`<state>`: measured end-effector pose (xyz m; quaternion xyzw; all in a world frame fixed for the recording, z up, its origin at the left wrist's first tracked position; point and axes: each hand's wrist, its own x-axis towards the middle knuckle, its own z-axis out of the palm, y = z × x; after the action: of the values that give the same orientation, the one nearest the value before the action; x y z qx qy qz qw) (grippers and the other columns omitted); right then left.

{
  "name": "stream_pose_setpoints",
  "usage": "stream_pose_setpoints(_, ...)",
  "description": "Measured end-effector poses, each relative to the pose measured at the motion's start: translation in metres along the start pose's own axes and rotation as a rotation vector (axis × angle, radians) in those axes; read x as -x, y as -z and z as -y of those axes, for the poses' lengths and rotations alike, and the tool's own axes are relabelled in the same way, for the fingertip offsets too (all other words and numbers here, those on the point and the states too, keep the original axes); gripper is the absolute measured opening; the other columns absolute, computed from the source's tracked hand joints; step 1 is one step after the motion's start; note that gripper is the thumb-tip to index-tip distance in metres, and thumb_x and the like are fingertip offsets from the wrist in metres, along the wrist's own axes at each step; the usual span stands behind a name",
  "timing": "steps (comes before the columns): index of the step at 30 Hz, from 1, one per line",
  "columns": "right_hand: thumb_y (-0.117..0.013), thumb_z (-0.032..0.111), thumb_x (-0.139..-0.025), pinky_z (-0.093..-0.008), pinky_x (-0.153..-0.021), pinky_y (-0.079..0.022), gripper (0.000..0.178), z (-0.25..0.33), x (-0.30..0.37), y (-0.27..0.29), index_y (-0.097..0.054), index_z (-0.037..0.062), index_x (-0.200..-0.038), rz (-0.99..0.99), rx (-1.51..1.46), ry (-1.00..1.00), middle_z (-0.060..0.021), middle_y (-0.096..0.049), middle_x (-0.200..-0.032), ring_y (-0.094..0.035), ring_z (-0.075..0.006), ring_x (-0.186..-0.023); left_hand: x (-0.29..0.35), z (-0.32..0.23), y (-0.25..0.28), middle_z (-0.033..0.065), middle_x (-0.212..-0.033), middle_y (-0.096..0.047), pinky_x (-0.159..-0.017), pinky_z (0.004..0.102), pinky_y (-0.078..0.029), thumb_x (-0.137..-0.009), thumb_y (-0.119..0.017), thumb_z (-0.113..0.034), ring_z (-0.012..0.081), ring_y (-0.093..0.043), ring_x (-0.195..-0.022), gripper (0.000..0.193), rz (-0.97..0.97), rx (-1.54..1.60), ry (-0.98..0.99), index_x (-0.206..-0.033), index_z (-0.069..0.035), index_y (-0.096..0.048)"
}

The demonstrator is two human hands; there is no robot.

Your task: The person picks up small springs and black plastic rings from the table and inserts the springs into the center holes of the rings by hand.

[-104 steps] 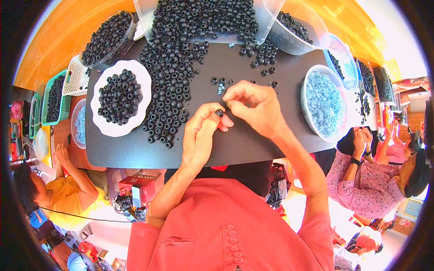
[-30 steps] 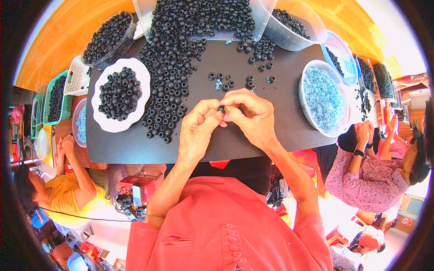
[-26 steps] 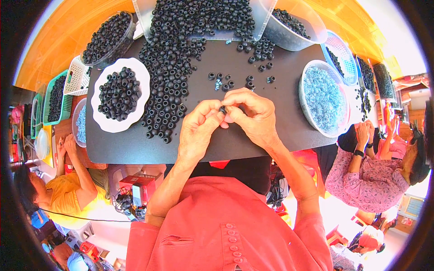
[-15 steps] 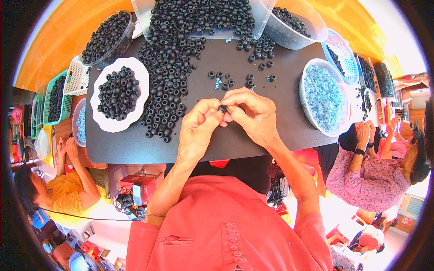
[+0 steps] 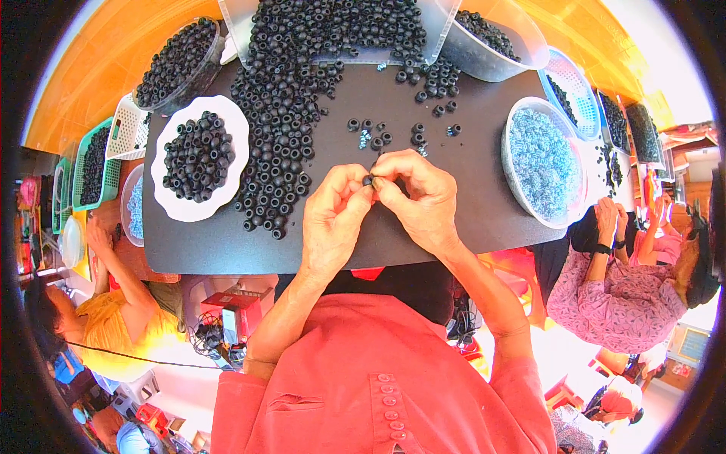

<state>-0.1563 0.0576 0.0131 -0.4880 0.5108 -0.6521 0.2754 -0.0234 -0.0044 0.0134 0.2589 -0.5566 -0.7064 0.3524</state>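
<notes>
Black bead (image 5: 367, 181) mostly hidden by fingers (image 5: 355, 184); clear tray (image 5: 439, 41) cut off at top.

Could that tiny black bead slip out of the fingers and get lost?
It might. The left hand and right hand pinch one small black bead only at the fingertips, so it could pop out. If it fell on the dark board, it would be hard to spot, black on black. A few loose beads lie just beyond the knuckles, and a nudge could scatter them.
</notes>
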Motion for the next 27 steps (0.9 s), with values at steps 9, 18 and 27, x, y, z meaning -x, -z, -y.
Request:
stream_pose_setpoints(9,-0.065,-0.008,-0.075,-0.0255,-0.068,-0.050,0.033,0.010,-0.002,0.006,-0.064,0.0030,-0.106,0.082,0.331,0.133,-0.0086,-0.061,-0.100,-0.059,-0.0123,-0.078,-0.003,0.002,0.007,0.0037,-0.093,-0.062,-0.080,0.0241,-0.048,-0.093,-0.050,-0.001,0.0088,-0.058,-0.083,0.014,0.079,0.288,0.151,-0.104,0.002,-0.057)
stream_pose_setpoints(18,-0.069,-0.005,-0.070,-0.0295,-0.073,-0.053,0.035,0.006,0.002,0.000,-0.065,0.0055,-0.102,0.033,0.348,0.138,-0.0081,-0.062,-0.099,-0.062,-0.0195,-0.084,-0.004,0.000,0.008,0.0114,-0.099,-0.065,-0.087,0.0285,-0.048,-0.093,-0.047,-0.003,0.0160,-0.061,-0.093,0.017,0.135,0.435,0.213,-0.104,0.004,-0.058)
stream_pose_setpoints(27,-0.068,-0.007,-0.069,-0.0262,-0.062,-0.049,0.032,0.004,-0.002,-0.002,-0.065,0.0017,-0.099,0.031,0.517,0.322,-0.0087,-0.061,-0.095,-0.058,-0.0164,-0.077,-0.006,0.000,0.014,0.0121,-0.097,-0.065,-0.089,0.0309,-0.047,-0.093,-0.047,-0.006,0.0178,-0.061,-0.093,0.019,0.194,0.501,0.269,-0.104,0.004,-0.058)
